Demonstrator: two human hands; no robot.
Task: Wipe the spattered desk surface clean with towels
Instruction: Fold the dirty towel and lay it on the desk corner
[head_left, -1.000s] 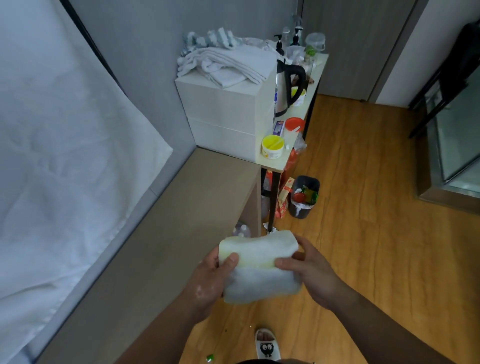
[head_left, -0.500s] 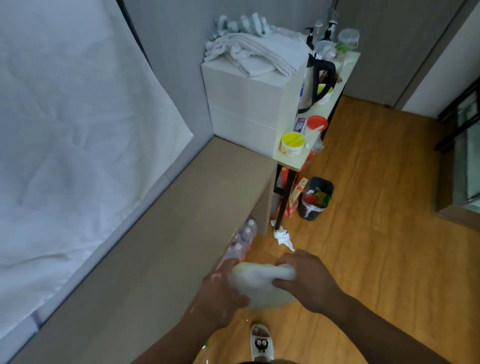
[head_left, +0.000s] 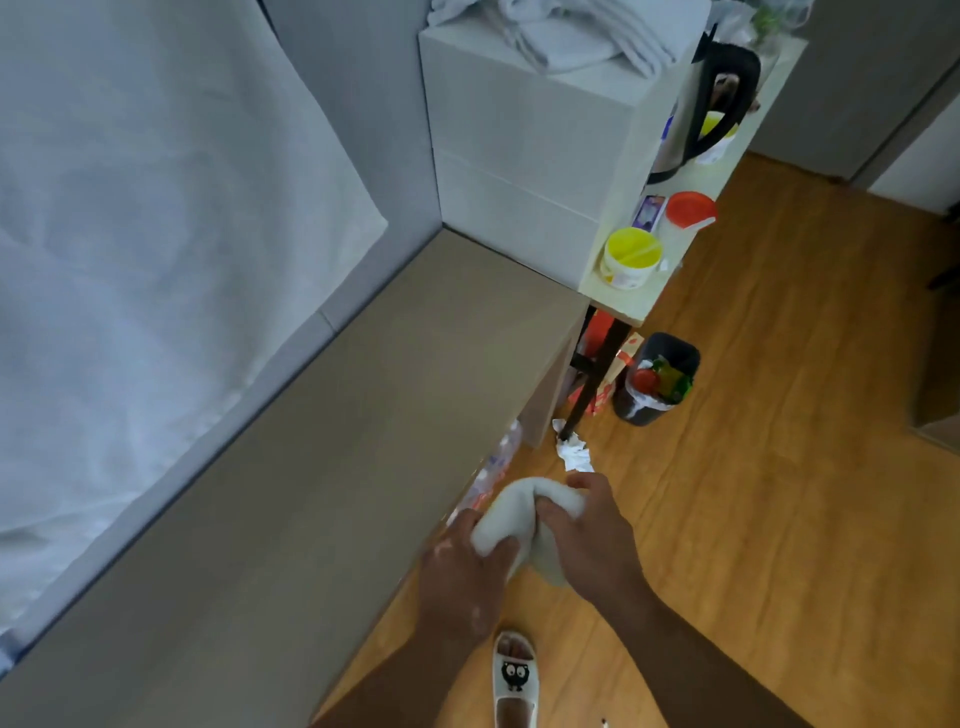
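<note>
**Person, seen from the head camera.** The left forearm (head_left: 395, 675) and right forearm (head_left: 701, 654) are shown bare to the lower edge of the view, and no sleeve is seen on either. The left hand (head_left: 467, 566) and right hand (head_left: 592, 540) are ungloved. Pale whitish flecks (head_left: 447, 548) are carried on the back of the left hand and along its wrist. A white open-toed slipper (head_left: 514, 691) is worn on one foot. The toes (head_left: 511, 647) are exposed at its front, and a black cartoon creature with two round white eyes is printed on its upper.
</note>
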